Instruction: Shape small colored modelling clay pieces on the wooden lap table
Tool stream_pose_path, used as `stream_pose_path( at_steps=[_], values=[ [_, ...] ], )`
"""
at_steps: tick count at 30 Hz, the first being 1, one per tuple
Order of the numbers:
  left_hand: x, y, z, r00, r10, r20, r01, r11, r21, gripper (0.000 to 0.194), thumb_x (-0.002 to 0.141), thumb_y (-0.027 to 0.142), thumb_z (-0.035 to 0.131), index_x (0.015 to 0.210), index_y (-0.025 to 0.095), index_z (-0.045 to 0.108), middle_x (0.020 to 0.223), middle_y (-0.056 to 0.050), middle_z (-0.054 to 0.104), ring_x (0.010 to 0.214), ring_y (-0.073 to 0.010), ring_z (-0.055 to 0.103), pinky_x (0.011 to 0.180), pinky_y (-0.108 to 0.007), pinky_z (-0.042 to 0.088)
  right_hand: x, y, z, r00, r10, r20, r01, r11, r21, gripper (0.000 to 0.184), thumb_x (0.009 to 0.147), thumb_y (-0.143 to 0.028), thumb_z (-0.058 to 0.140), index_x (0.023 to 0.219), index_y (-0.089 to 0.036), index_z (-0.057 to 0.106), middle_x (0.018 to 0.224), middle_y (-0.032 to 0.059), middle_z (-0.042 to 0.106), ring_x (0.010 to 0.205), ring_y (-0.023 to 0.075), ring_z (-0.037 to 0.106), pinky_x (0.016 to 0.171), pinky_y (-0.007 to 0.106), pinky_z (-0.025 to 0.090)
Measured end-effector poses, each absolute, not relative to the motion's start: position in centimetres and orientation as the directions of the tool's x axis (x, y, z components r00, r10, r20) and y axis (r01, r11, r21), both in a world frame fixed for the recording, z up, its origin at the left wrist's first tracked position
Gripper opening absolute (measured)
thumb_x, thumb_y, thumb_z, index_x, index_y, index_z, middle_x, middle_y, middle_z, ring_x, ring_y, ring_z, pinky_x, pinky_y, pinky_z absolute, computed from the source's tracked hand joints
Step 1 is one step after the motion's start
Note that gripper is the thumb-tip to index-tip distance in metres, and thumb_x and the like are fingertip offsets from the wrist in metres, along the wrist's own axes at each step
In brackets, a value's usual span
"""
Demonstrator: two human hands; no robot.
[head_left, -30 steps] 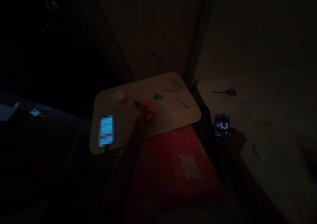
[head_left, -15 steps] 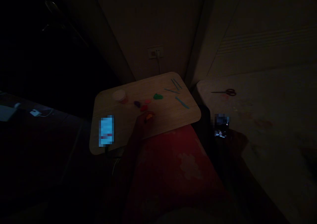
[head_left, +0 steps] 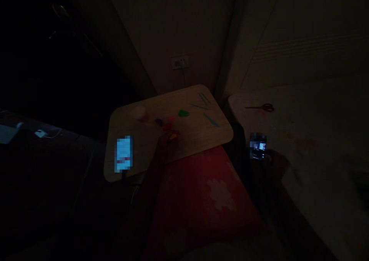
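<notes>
In dim light, my left hand (head_left: 166,142) rests over the near part of a small wooden tabletop (head_left: 198,138). Its fingers are closed around a small orange lump of modelling clay (head_left: 173,137). Just beyond lie a red clay lump (head_left: 167,126), a dark purple lump (head_left: 159,122) and a green lump (head_left: 183,113). To the right, my right hand (head_left: 276,165) grips a phone (head_left: 258,146) at its lower right edge; the screen is lit and partly blurred. Darkness hides most of that hand's fingers.
Thin blue sticks (head_left: 200,106) and a flat blue tool (head_left: 211,120) lie at the tabletop's right. A pale-lidded tub (head_left: 138,113) and a second lit phone (head_left: 123,154) are on its left. Scissors (head_left: 261,107) lie on the pale surface at right. A wall socket (head_left: 180,62) holds a plug.
The picture on the phone in my right hand has changed. That hand has shifted slightly; my left hand stays on the orange clay. The view has become a bit darker.
</notes>
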State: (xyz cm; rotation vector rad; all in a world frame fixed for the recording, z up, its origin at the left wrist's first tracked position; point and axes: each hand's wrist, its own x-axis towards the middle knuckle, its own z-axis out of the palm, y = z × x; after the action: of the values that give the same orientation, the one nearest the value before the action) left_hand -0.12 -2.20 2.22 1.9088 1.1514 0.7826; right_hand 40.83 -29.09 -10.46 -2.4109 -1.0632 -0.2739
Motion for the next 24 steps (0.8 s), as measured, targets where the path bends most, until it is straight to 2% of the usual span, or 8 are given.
stream_pose_path(
  at_steps=[5,11,14,16,19,24],
  values=[
    [-0.2,-2.2,2.0,0.402,0.904,0.142,0.434,-0.325,0.840,0.028,0.089,0.035,0.060,0.107,0.018,0.074,0.101,-0.006,0.074,0.087,-0.0203,0.065,0.077,-0.029,0.054,40.7,-29.0,-9.9,0.692,0.641,0.332,0.721,-0.588,-0.367,0.040,0.078,-0.031,0.051,0.108,-0.014,0.071,0.099,0.0180,0.069,0.091,0.0334,0.055,0.086,0.046,0.035],
    [-0.3,-2.3,2.4,0.404,0.898,0.176,0.396,-0.345,0.851,0.032,0.093,0.042,0.058,0.108,0.018,0.074,0.101,-0.006,0.074,0.088,-0.0207,0.065,0.080,-0.030,0.053,40.7,-29.2,-9.4,0.722,0.615,0.317,0.690,-0.604,-0.398,0.036,0.079,-0.031,0.050,0.104,-0.015,0.070,0.092,0.0159,0.066,0.088,0.0329,0.053,0.082,0.044,0.034],
    [-0.4,-2.2,2.4,0.385,0.910,0.151,0.357,-0.298,0.886,0.040,0.098,0.049,0.051,0.109,0.018,0.075,0.092,-0.006,0.072,0.080,-0.0196,0.063,0.074,-0.030,0.052,40.7,-29.2,-9.4,0.722,0.610,0.326,0.691,-0.609,-0.390,0.036,0.080,-0.030,0.049,0.105,-0.014,0.070,0.093,0.0163,0.066,0.088,0.0325,0.053,0.082,0.044,0.034],
    [-0.4,-2.1,2.3,0.374,0.918,0.133,0.321,-0.263,0.910,0.043,0.100,0.049,0.048,0.109,0.018,0.076,0.094,-0.006,0.073,0.081,-0.0200,0.063,0.076,-0.031,0.052,40.7,-29.2,-9.5,0.718,0.610,0.336,0.695,-0.607,-0.386,0.036,0.081,-0.030,0.049,0.106,-0.014,0.070,0.094,0.0168,0.066,0.088,0.0322,0.053,0.083,0.044,0.034],
    [-0.5,-2.0,2.2,0.369,0.922,0.116,0.294,-0.234,0.927,0.039,0.099,0.047,0.051,0.108,0.019,0.077,0.099,-0.006,0.074,0.086,-0.0206,0.063,0.080,-0.032,0.053,40.7,-29.2,-9.6,0.714,0.616,0.332,0.699,-0.602,-0.385,0.036,0.081,-0.031,0.050,0.105,-0.014,0.071,0.094,0.0166,0.067,0.087,0.0316,0.053,0.082,0.043,0.034],
    [-0.4,-2.1,2.0,0.366,0.924,0.114,0.285,-0.228,0.931,0.035,0.097,0.046,0.057,0.109,0.020,0.077,0.094,-0.004,0.072,0.084,-0.0191,0.062,0.077,-0.030,0.051,40.9,-29.5,-9.7,0.714,0.611,0.343,0.700,-0.602,-0.385,0.037,0.079,-0.032,0.050,0.104,-0.014,0.071,0.095,0.0172,0.068,0.087,0.0321,0.054,0.081,0.043,0.035]
  ],
)
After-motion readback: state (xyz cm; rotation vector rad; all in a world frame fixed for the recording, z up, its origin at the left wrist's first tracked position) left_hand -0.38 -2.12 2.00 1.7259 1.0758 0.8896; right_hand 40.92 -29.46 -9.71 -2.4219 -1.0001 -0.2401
